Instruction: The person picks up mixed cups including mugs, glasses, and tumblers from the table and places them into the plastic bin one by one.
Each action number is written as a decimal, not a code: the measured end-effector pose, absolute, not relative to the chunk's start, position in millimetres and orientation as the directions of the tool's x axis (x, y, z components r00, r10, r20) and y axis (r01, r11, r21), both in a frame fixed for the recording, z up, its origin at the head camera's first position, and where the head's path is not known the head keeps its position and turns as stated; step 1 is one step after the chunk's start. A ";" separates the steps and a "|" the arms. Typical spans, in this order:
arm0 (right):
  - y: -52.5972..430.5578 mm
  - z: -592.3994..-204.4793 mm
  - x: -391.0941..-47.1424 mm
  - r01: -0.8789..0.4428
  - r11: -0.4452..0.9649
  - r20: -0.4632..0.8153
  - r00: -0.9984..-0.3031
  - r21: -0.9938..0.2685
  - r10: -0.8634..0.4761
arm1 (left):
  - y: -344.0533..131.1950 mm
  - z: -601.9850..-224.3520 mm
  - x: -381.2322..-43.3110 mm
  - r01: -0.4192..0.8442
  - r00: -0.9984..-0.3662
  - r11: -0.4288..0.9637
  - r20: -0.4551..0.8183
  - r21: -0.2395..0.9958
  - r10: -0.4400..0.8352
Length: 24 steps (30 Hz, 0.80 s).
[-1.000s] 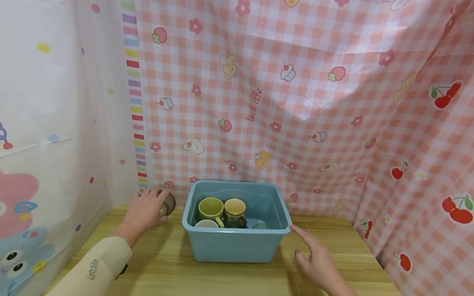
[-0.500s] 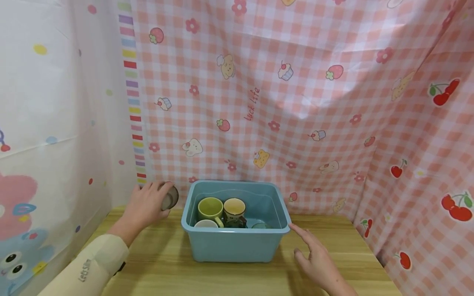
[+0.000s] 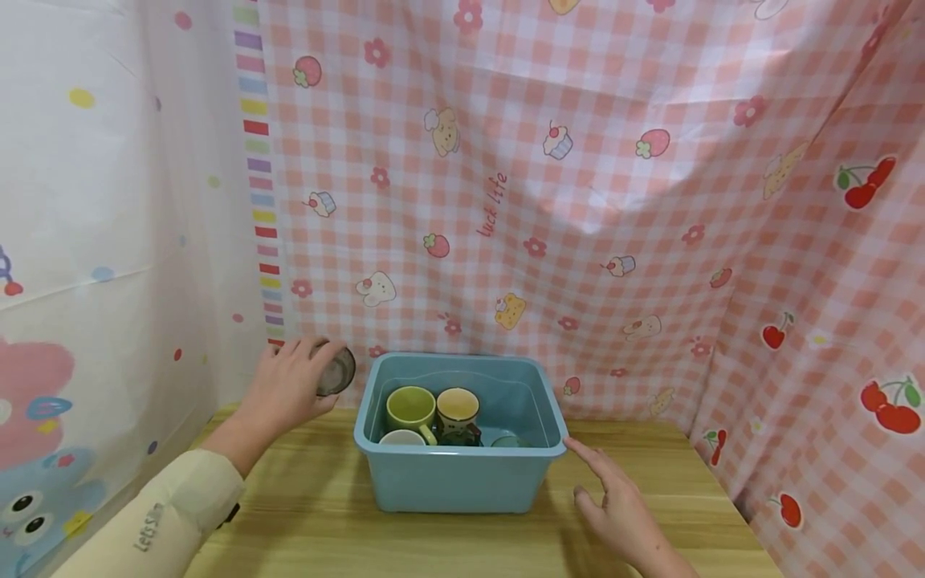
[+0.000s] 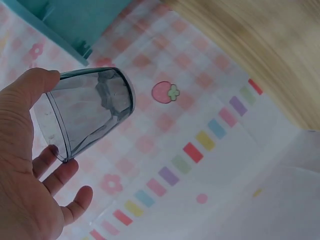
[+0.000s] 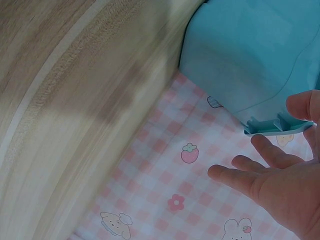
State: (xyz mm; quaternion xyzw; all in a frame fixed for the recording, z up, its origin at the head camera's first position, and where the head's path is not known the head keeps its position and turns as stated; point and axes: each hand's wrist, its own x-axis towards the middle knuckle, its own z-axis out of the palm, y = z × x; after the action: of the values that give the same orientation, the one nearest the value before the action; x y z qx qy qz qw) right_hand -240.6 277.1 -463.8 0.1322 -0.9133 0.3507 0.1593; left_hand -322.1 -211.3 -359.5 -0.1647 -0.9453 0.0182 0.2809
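My left hand (image 3: 289, 389) grips a clear grey drinking glass (image 4: 92, 110) near its mouth, thumb on one side and fingertips on the other. The glass is tilted on its side, left of the blue plastic bin (image 3: 462, 482) and above the table. My right hand (image 3: 621, 506) touches the bin's right rim with its fingers extended. Inside the bin are a green mug (image 3: 411, 407), a cream-topped mug (image 3: 458, 405), a white cup (image 3: 402, 437) and a greenish glass rim (image 3: 509, 441). The bin's front wall hides their lower parts.
The bin stands on a wooden table (image 3: 462, 546). A pink checked cloth (image 3: 578, 201) hangs close behind it, and a white patterned cloth (image 3: 108, 241) hangs at the left.
My left hand has lifted the glass upward and slightly to the right, turning its base more toward the head camera. The right hand stays at the bin rim.
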 end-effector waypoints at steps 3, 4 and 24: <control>277.4 -463.6 -240.4 -0.356 0.713 0.382 -0.915 -0.604 -0.133 | -208.5 -354.2 -319.6 0.305 -0.791 0.945 0.521 -0.120 0.321; 277.5 -463.4 -240.2 -0.355 0.707 0.377 -0.916 -0.611 -0.134 | -207.7 -353.0 -319.0 0.305 -0.793 0.945 0.518 -0.119 0.321; 277.3 -463.6 -239.4 -0.380 0.751 0.425 -0.893 -0.540 -0.147 | -197.0 -343.9 -315.0 0.336 -0.789 0.931 0.498 -0.140 0.360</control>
State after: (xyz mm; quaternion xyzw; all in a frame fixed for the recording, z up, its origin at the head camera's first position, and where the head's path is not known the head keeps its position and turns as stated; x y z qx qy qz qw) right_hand -239.4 277.3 -463.6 0.1437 -0.9180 0.3225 0.1808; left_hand -315.0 -197.0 -343.9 -0.1840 -0.9455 0.0217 0.2677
